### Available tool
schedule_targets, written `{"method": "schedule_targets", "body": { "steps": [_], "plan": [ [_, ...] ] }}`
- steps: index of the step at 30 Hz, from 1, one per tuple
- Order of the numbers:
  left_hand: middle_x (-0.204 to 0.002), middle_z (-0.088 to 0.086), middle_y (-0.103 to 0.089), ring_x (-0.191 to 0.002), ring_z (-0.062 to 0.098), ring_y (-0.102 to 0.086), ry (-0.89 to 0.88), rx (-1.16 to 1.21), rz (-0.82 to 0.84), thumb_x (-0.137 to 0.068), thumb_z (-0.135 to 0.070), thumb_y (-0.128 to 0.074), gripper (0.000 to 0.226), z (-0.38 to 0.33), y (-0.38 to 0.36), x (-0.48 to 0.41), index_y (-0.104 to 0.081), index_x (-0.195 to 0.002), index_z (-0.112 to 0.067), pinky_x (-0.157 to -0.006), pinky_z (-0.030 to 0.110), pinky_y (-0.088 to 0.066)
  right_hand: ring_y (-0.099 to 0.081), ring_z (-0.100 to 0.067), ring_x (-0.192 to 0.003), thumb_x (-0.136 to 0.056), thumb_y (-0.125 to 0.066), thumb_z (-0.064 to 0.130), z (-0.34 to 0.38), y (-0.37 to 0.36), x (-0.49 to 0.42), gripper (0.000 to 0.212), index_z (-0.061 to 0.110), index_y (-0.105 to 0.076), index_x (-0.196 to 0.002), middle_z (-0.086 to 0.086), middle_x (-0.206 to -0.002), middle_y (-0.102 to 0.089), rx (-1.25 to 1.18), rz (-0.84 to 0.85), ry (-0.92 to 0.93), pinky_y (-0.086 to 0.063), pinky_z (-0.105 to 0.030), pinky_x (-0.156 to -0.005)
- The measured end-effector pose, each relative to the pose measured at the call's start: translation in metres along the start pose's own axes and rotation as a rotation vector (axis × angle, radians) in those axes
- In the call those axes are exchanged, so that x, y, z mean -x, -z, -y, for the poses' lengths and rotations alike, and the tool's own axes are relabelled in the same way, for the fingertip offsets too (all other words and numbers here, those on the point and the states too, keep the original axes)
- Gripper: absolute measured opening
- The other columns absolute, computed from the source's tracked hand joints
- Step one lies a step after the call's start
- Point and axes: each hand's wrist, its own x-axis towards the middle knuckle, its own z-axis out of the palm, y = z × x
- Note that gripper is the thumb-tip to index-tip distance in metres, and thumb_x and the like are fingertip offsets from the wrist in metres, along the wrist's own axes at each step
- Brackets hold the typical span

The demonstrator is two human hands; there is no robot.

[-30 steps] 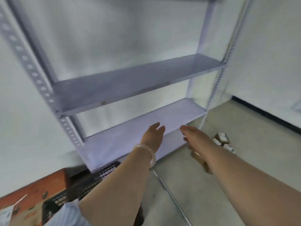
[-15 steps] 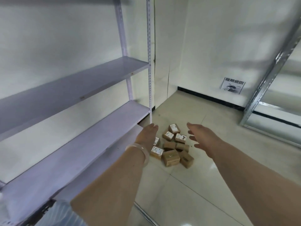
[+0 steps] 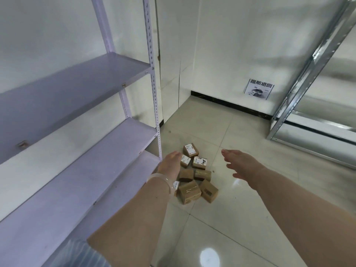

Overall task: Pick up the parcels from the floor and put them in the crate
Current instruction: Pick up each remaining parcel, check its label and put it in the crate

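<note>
View swung further right vs 0.5 s ago; L hand (image 3: pixel 169 164) & R hand (image 3: pixel 240 163) empty, spread over parcels (image 3: pixel 194 176).

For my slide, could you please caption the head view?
Both empty hands reach toward parcels on floor.

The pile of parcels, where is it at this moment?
In the head view, the pile of parcels lies on the tiled floor at centre, just right of the purple shelf rack, between the left hand and right hand.
</note>
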Motion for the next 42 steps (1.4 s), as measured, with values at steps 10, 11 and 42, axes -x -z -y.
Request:
{"method": "schedule_targets", "body": {
  "steps": [10,11,42],
  "plan": [
    [-0.143,-0.001,-0.047,-0.130,0.022,-0.045,0.083,-0.094,0.094,-0.096,-0.036,-0.039,0.044,-0.031,-0.028,-0.111,-0.044,-0.138,-0.027,-0.111,0.046,-0.034,-0.053,-0.023,-0.120,-0.093,-0.054,0.043,0.010,0.021,-0.114,0.040,0.024,-0.055,-0.128,-0.002,-0.133,-0.054,0.004,-0.018,-0.138,-0.043,-0.042,-0.100],
    [-0.143,0.000,-0.046,-0.130,0.022,-0.045,0.088,-0.098,0.079,-0.097,-0.035,-0.039,0.043,-0.029,-0.029,-0.122,-0.045,-0.138,-0.027,-0.111,0.045,-0.034,-0.053,-0.023,-0.119,-0.094,-0.054,0.042,0.011,0.024,-0.132,0.039,0.024,-0.055,-0.128,-0.002,-0.132,-0.055,0.009,-0.016,-0.147,-0.043,-0.042,-0.100],
    [-0.154,-0.001,-0.028,-0.140,0.021,-0.031,0.677,-0.204,-0.021,-0.097,-0.039,-0.043,0.052,0.383,-0.149,-0.499,-0.028,-0.147,-0.034,-0.117,0.037,-0.025,-0.055,-0.030,-0.114,-0.099,-0.048,0.021,-0.341,-0.162,-0.606,0.036,0.003,-0.056,-0.129,-0.020,-0.134,-0.056,0.483,0.454,-0.589,-0.040,-0.040,-0.104]
  ]
}}
